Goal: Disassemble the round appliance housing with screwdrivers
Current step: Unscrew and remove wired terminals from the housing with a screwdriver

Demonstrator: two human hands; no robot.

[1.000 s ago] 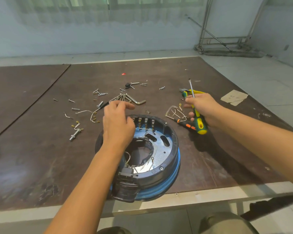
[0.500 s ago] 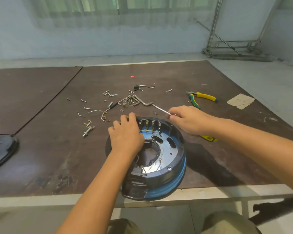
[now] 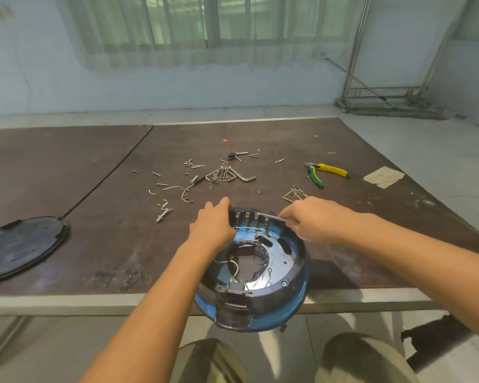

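Note:
The round black-and-blue appliance housing lies open side up and overhangs the table's front edge. Inside it are a shiny metal plate, loose white wires and a row of terminals along the far rim. My left hand grips the far left rim, fingers curled over the edge. My right hand holds a screwdriver at the far right rim. Its thin silver shaft points left across the terminals, and the handle is hidden in my palm.
Beyond the housing lie yellow-green pliers, a bunch of hex keys, a bent wire bracket, a bolt and several loose screws. A round black cover rests at the table's left. Paper scraps sit far right.
My right hand brought the screwdriver from the right side of the table to the housing's far rim. My left hand moved onto the rim. The housing has come toward me, past the table edge.

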